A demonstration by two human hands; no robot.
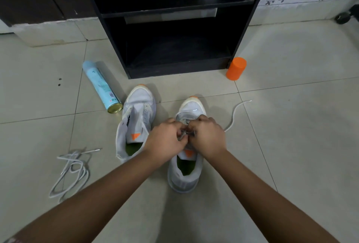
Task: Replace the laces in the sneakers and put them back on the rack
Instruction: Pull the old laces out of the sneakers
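Both hands, left hand (166, 137) and right hand (207, 135), pinch the lace (234, 115); spray can (101, 85) label unreadable.

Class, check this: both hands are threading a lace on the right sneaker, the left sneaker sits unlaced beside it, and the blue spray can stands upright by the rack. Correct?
Not quite. The blue spray can lies on its side on the floor, as the head view shows. The rest holds: both hands work a lace on the right sneaker; the left sneaker sits unlaced.
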